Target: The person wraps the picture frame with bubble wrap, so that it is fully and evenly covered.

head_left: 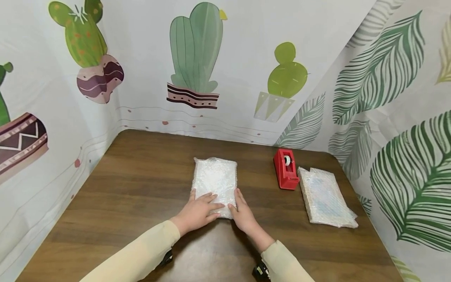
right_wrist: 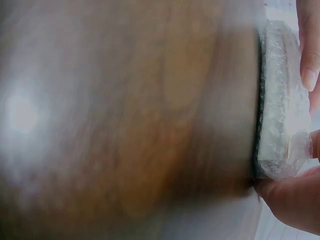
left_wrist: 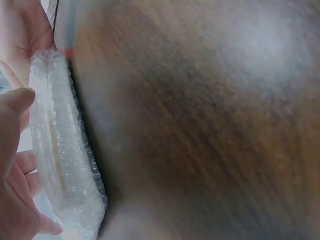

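A flat rectangular package in clear bubble wrap (head_left: 215,174) lies on the wooden table, its pale contents blurred by the wrap. My left hand (head_left: 199,211) rests spread across its near left part, with a finger along the left edge and the others on top. Along the right edge lie the straight fingers of my right hand (head_left: 244,217), its thumb on the top face near the front corner. In the left wrist view, the wrapped side of the package (left_wrist: 62,145) faces the camera. The right wrist view shows fingers at the package's side (right_wrist: 275,110) and top.
A red tape dispenser (head_left: 286,170) with a white roll stands to the right. Beyond it lies a second bubble-wrapped bundle (head_left: 327,197) near the table's right edge. A cloth printed with cacti and leaves (head_left: 239,70) hangs behind the wooden table (head_left: 141,188).
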A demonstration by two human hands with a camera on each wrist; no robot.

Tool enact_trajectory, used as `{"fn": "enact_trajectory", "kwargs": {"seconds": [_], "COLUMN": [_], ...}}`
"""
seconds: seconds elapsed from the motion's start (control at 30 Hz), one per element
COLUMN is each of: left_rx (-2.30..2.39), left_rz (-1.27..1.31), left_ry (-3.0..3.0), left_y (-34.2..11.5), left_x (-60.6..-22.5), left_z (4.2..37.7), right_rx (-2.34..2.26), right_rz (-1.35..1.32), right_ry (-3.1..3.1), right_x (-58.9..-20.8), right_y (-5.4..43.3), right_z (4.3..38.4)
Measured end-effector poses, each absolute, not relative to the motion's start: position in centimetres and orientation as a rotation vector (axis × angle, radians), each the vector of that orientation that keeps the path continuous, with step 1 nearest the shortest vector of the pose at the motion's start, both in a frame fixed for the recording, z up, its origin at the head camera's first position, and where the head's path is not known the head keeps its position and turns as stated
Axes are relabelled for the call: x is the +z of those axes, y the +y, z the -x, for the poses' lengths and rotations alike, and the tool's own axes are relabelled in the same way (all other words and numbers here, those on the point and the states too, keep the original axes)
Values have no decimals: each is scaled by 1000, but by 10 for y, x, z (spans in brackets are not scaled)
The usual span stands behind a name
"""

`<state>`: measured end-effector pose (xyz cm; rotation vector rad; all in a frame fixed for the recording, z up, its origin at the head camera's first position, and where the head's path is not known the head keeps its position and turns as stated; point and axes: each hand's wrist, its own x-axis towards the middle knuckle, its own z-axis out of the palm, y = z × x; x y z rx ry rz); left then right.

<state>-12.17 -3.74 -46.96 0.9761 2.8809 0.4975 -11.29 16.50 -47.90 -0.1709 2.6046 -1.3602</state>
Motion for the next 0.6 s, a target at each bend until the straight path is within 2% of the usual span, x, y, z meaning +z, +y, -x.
{"fn": "enact_trajectory", "kwargs": {"seconds": [0.27,0.47,0.6], "left_rx": [513,1060,1243], "left_rz": [-1054,-772,-603], "left_ry": [2948,2803,2723], "left_y": [-46,-63,-76], "left_x": [-462,-461,-461], "left_z": [115,111,111], "right_rx": [-1394,-1391,-1387], "right_rz": [174,147,133], "right_ry": [2583,2573,2579], "right_x": [-480,-479,-478], "right_y": [171,175,174], "right_z": [115,115,116]}}
